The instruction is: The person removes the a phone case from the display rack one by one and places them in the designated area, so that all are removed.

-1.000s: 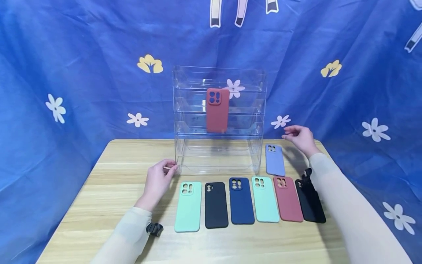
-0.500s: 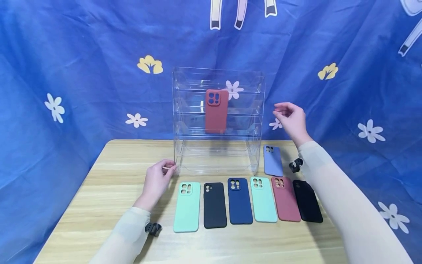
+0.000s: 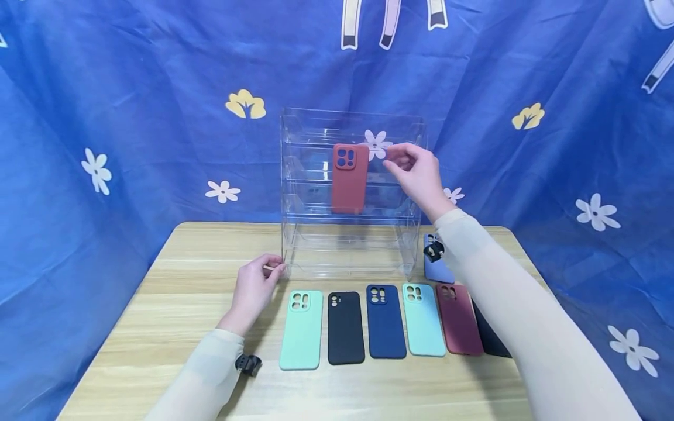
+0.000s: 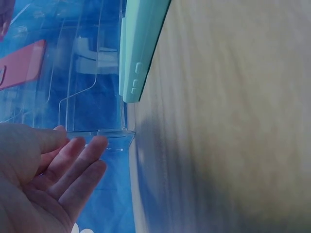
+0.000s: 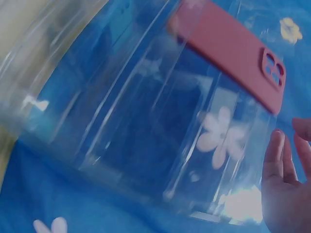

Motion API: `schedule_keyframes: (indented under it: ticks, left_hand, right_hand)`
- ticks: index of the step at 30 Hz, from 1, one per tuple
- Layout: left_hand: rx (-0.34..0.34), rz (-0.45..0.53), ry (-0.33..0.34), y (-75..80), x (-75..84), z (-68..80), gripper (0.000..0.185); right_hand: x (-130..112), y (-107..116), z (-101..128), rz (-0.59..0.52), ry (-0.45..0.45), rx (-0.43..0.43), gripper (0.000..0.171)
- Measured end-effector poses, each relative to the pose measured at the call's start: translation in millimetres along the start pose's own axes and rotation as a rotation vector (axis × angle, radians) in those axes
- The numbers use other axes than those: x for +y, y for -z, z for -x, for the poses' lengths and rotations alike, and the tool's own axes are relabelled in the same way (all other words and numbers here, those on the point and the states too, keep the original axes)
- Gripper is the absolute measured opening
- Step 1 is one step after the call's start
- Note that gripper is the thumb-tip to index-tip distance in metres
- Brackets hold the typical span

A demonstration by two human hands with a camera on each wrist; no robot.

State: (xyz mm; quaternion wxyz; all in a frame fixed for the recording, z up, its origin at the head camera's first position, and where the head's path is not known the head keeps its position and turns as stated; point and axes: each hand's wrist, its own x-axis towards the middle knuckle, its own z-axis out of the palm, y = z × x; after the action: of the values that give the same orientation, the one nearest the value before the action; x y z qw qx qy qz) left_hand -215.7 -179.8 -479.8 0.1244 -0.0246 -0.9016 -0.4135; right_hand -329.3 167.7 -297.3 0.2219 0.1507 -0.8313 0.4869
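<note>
A clear acrylic tiered rack [image 3: 347, 272] stands on the wooden table. A red phone case [image 3: 350, 187] leans upright in its upper tiers, camera cutout at the top. My left hand [image 3: 255, 286] pinches the rack's lower left front edge between thumb and fingers, as the left wrist view of the hand [image 4: 58, 174] also shows. Just right of the red case, my right hand [image 3: 421, 175] hovers in front of the rack, thumb and fingers apart with nothing between them. The right wrist view has the red case [image 5: 233, 53] beside the hand [image 5: 286, 179], not touching it.
Across the table's front lie a mint case [image 3: 301, 336], a black case [image 3: 346, 330], a navy case [image 3: 386, 324], another mint case [image 3: 425, 324] and a dark red case [image 3: 460, 324]. My right arm partly covers a black case [image 3: 489, 336] and a lavender case [image 3: 437, 270].
My right hand has risen from above the lavender case and swung left to the rack's front. The left hand has stayed at the rack's corner.
</note>
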Motion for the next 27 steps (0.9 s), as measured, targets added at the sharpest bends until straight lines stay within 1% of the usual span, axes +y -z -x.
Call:
schedule_keyframes:
  ticks: [5, 9, 13, 21, 27]
  left_hand:
    - [-0.001, 0.002, -0.003, -1.4, -0.1, -0.7, 0.023]
    - [0.003, 0.003, -0.008, -1.9, 0.4, -0.9, 0.021]
    - [0.006, 0.005, -0.014, -3.5, 1.1, -1.1, 0.021]
    - [-0.005, 0.004, -0.005, -5.5, 0.6, -0.8, 0.022]
    - [0.013, -0.006, -0.023, -3.0, -2.9, -1.7, 0.02]
  right_hand:
    - [-11.1, -16.9, -7.3, -0.022, -0.02, -0.069, 0.035]
    - [-15.1, -27.8, -12.7, -0.015, -0.01, -0.082, 0.038]
    - [-13.2, -33.1, -16.8, 0.001, -0.011, -0.07, 0.035]
    - [-2.4, -33.7, -16.2, 0.001, -0.043, -0.022, 0.03]
    - [-1.3, -37.6, -13.1, -0.053, 0.002, 0.021, 0.028]
